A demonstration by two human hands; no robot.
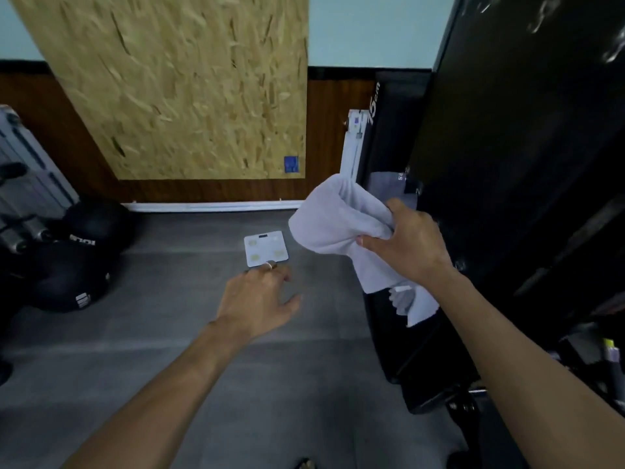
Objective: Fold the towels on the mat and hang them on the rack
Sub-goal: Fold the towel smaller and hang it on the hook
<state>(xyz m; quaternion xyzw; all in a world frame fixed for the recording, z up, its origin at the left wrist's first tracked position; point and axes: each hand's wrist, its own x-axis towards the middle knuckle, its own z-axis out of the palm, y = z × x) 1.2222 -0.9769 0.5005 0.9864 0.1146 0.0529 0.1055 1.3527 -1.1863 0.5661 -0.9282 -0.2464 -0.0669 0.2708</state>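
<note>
Your right hand (pixel 407 247) grips a bunched pale towel (pixel 341 228), held up in the air w/ its tail hanging below your wrist, just beside the black stand (pixel 507 164). Your left hand (pixel 260 299) is empty, fingers loosely spread, above the grey floor (pixel 169 333) near a white scale (pixel 266 248).

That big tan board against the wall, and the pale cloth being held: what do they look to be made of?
The board looks like strand board: pressed wood flakes lying every way, raw and matt. The cloth, gripped by the right hand, seems soft woven towelling, pale grey-white, bunching into loose folds.
</note>
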